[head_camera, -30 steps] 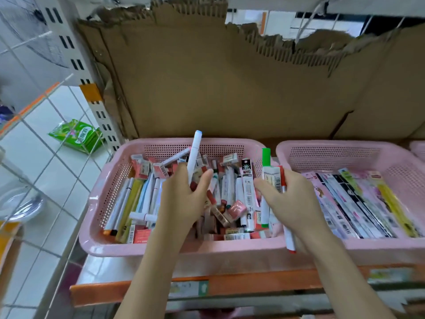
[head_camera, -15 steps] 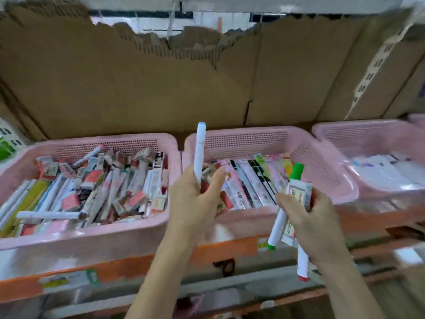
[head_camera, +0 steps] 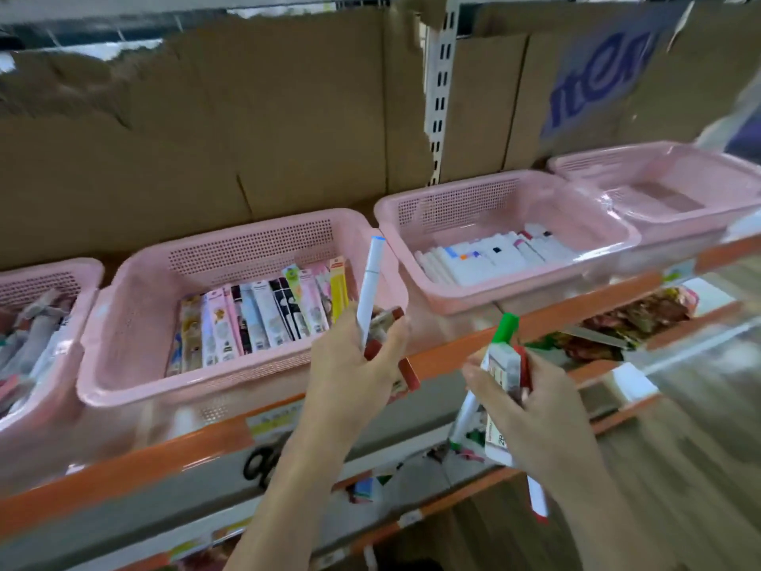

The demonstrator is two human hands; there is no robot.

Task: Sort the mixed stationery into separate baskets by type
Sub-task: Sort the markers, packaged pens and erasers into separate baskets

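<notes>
Both hands curled: left hand [head_camera: 354,364] round a slim white marker [head_camera: 369,290], right hand [head_camera: 539,410] round boxed markers [head_camera: 500,364] (green-capped).

You see bright, even light with faint shadows, while motion blur smears everything right of the perforated pink plastic basket [head_camera: 263,257] and wide-angle distortion bends the shelf edges.

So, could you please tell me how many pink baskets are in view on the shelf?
4. One at the far left, cut off by the frame; one left of centre with flat packets; one right of centre with white items; one far right. More may lie beyond the frame.
</notes>
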